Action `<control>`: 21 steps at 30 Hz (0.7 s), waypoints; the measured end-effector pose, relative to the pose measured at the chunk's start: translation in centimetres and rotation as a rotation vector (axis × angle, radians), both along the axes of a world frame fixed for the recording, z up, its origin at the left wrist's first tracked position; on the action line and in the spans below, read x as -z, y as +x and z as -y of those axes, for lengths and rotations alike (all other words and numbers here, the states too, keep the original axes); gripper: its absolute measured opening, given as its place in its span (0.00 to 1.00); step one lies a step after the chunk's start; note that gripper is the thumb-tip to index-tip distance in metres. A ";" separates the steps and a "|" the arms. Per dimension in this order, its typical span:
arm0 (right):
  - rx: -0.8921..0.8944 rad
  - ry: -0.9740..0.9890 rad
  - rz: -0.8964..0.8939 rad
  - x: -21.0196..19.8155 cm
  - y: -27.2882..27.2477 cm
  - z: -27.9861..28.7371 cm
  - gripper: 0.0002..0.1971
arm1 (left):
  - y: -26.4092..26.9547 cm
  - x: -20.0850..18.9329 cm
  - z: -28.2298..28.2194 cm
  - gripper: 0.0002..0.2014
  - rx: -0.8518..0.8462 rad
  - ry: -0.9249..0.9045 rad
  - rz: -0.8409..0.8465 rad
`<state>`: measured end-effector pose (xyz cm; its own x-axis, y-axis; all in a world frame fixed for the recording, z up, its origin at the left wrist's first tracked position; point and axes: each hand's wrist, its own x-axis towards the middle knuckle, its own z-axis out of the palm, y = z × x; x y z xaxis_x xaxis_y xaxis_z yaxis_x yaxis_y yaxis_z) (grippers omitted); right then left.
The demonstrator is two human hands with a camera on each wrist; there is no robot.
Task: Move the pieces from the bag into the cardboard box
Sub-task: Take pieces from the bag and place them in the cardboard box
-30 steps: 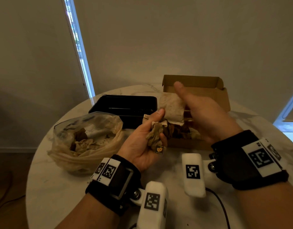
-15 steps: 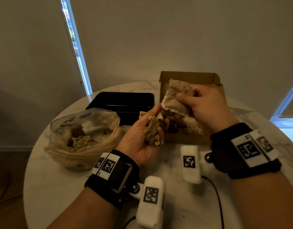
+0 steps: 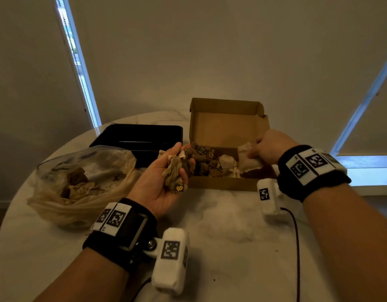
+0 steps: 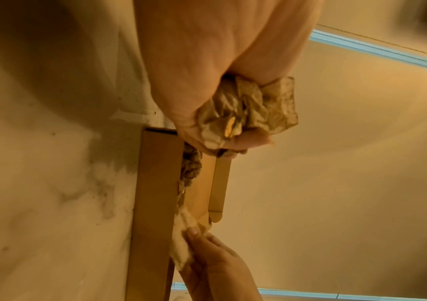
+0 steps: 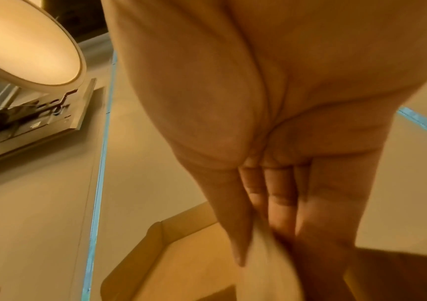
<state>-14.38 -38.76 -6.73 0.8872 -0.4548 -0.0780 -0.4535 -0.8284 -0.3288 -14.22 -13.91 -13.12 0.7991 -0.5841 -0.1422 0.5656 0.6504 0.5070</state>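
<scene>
An open cardboard box (image 3: 226, 127) stands on the round marble table, with several brown crumpled pieces (image 3: 206, 162) inside. My right hand (image 3: 257, 150) pinches a pale stained pouch (image 3: 247, 162) at the box's right end, low inside it. The same pouch (image 5: 266, 262) shows blurred between thumb and fingers in the right wrist view. My left hand (image 3: 166, 171) is palm up just left of the box's front corner and grips a bunch of crumpled tan pieces (image 3: 174, 171); the bunch (image 4: 245, 114) fills the left wrist view. A clear plastic bag (image 3: 79, 177) with more pieces lies at the left.
A black tray (image 3: 140, 136) sits behind the bag, left of the box. A black cable (image 3: 297, 247) runs over the table near my right forearm. The table's curved edge (image 3: 11, 205) lies just left of the bag. Wall and window blinds stand behind.
My right hand carried the pale pouch from in front of the box lid down and right into the box's right end. The left hand keeps its bunch, nearly still.
</scene>
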 end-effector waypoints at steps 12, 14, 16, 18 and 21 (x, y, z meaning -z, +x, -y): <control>-0.069 -0.102 -0.112 1.8 -0.9 -1.6 0.11 | 0.1 0.1 -0.1 0.23 -0.065 0.103 0.010; -0.089 -0.116 -0.142 2.0 -0.6 -1.7 0.11 | -0.1 0.0 -0.1 0.21 -0.086 0.136 0.024; -0.164 -0.159 -0.206 2.0 -0.5 -2.0 0.13 | -0.2 -0.2 0.0 0.20 -0.118 0.179 0.036; -0.225 -0.192 -0.234 2.0 -0.4 -2.3 0.15 | -0.2 -0.2 0.0 0.17 -0.158 0.219 0.037; -0.269 -0.204 -0.229 1.9 -0.3 -2.2 0.16 | -0.1 -0.2 0.0 0.11 -0.205 0.272 0.048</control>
<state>-14.72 -36.55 -8.67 0.9468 -0.2355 -0.2195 -0.2542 -0.9652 -0.0608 -14.30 -13.92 -12.90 0.9056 -0.3562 -0.2303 0.4085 0.5859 0.6999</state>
